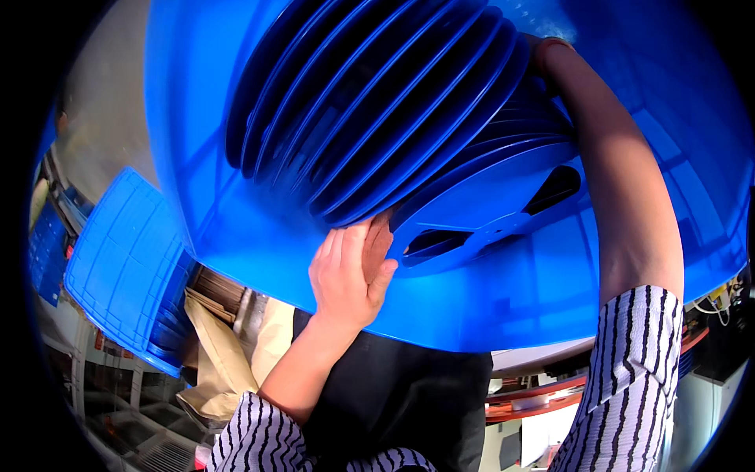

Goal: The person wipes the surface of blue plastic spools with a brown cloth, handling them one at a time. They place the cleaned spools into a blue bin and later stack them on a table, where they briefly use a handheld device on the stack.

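Several blue reels (377,110) stand side by side as a tilted row inside a large blue bin (543,299). At the lower end of the row, my left hand (344,271) is closed against the reel rims, its thumb apart and its palm in shadow. My right arm reaches over the bin to the far right end of the row. There my right hand (536,51) is mostly hidden behind the reels, so its fingers do not show. Beneath the row, another group of reels leans to the right; its front reel (480,208) has dark cut-out openings.
A smaller blue crate (126,263) stands on the left. Beside it are brown cardboard pieces (216,293) and crumpled tan paper (224,354). Below the bin's near edge is dark cloth (393,401). An orange-red shelf edge (535,401) and white cables (714,305) show at lower right.
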{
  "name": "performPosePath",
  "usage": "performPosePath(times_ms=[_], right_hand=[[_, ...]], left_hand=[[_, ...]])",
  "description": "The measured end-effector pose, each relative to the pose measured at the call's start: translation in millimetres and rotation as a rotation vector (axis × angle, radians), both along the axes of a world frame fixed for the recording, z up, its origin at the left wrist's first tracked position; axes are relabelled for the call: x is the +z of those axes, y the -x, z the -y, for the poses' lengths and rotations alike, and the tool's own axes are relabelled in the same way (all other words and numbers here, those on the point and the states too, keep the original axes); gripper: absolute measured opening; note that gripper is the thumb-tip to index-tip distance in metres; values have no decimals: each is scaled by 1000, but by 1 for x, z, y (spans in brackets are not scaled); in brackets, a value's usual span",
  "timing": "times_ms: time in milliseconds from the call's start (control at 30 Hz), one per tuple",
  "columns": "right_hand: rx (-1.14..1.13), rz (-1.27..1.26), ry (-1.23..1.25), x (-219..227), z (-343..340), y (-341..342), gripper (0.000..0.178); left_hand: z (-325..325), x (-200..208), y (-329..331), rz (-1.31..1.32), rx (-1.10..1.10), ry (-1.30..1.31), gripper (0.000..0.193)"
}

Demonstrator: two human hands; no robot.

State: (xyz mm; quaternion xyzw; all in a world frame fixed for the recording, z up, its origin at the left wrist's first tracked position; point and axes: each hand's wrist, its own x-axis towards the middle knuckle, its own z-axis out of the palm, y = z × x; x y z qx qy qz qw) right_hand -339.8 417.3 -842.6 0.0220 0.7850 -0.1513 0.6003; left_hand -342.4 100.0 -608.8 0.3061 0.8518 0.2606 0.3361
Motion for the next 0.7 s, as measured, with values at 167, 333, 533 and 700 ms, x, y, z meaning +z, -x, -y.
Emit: performPosePath(times_ms=[167,333,533,700], right_hand=[[-441,82,73,61,10,-1,79],[-830,94,175,144,15,-9,68],[-481,-427,161,182,44,-96,59],[-393,-686,187,250,76,-112,53]], left_hand=[[-12,18,7,-120,-124,172,47],[-31,46,15,-144,-94,203,44],[-84,77,30,-119,-128,337,35],[-108,70,7,-1,-351,360,42]])
